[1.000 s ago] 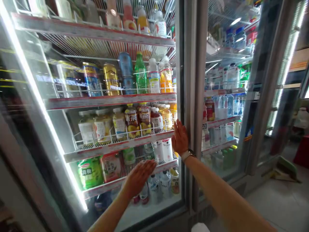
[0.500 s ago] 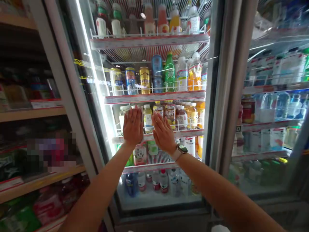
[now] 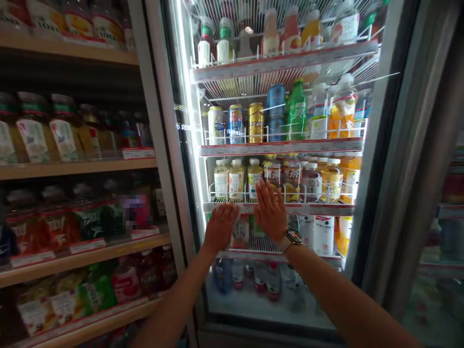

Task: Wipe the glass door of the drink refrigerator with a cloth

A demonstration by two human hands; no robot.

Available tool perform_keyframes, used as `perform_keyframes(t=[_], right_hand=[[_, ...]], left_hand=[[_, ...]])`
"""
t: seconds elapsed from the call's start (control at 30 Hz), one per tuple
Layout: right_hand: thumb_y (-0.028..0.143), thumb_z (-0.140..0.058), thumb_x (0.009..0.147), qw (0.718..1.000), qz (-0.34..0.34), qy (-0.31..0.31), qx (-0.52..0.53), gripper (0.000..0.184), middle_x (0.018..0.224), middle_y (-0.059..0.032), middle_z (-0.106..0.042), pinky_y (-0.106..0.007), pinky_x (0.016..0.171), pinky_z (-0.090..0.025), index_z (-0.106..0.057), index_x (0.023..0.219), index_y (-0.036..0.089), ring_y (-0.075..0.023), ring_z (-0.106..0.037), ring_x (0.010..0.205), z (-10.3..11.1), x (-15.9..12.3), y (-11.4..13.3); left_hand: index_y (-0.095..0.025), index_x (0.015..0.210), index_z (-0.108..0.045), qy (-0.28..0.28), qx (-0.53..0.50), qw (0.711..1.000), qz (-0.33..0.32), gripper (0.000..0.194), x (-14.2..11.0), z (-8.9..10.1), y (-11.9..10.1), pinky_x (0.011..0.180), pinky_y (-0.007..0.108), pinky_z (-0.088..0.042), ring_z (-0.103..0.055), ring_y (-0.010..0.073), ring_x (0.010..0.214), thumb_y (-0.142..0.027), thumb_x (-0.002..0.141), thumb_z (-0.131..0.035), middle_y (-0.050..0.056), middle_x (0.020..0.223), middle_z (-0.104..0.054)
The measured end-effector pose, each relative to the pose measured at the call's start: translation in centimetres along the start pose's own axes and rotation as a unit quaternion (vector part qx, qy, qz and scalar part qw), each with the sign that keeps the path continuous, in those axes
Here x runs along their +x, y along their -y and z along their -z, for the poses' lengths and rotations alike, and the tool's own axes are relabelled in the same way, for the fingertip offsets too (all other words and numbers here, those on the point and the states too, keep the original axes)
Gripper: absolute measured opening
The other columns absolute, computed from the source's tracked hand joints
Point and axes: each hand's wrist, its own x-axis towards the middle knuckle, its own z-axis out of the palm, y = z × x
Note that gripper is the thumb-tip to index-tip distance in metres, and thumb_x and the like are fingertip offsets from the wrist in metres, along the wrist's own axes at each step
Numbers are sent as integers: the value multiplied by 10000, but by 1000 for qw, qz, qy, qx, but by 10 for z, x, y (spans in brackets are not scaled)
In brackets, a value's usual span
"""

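Both my hands lie flat against the glass door [image 3: 366, 208] of a lit drinks cooler. My left hand [image 3: 219, 227] is open, fingers up, at the height of the third wire shelf [image 3: 319, 210]. My right hand [image 3: 270, 210], also open with fingers spread, presses the glass just beside it; a watch [image 3: 293, 238] sits on that wrist. Behind the glass near my hands stand pale tea bottles [image 3: 236, 180] and brown tea bottles [image 3: 292, 178]. Cans [image 3: 255, 122] and a green bottle [image 3: 296, 110] stand on the shelf above.
Open wooden shelves [image 3: 72, 168] with bottled drinks and packets fill the left side. The cooler's dark door frame [image 3: 409, 159] runs down the right, with another cooler section beyond it. Small bottles [image 3: 261, 280] stand on the cooler's bottom level.
My view has swung left, so the cooler sits further right and the wooden shelves show more. Both hands stay flat on the glass and have dropped slightly lower against the shelves.
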Motion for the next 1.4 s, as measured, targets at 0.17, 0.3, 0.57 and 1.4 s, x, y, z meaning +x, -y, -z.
perform_keyframes(t=[0.17,0.3,0.57,1.4], right_hand=[[262,-388,997,1000,-1,-4,6,713,1628,-92,-242,-482,1248,-146,-6,1592,166,-243,-223,1509,-2,-2,1],[262,-387,998,1000,-1,-10,7,705,1625,-90,-252,-476,1247,-155,-22,1593,167,-244,-230,1507,-2,-3,2],[271,-404,995,1000,5,-19,-6,709,1625,-93,-253,-472,1250,-151,-45,1595,155,-238,-208,1513,-3,-4,1],[258,-392,993,1000,-3,-12,-1,716,1617,-106,-278,-483,1240,-164,-15,1592,152,-251,-234,1506,-4,-2,3]], left_hand=[[-161,1564,-237,-70,-8,987,147,585,94,26,75,1245,512,-141,-163,250,1524,-246,994,-341,122,1618,-267],[-154,1580,-154,-108,-22,972,205,606,74,19,74,1247,512,-141,-139,240,1528,-266,1007,-316,136,1622,-253],[-136,1579,-103,-70,32,975,208,681,-119,-16,-9,1230,529,-212,-151,245,1515,-141,968,-404,173,1607,-234],[-238,1534,-335,26,12,999,-17,610,-64,-20,-47,1228,401,-243,-441,205,1409,-203,935,-440,72,1437,-568]])
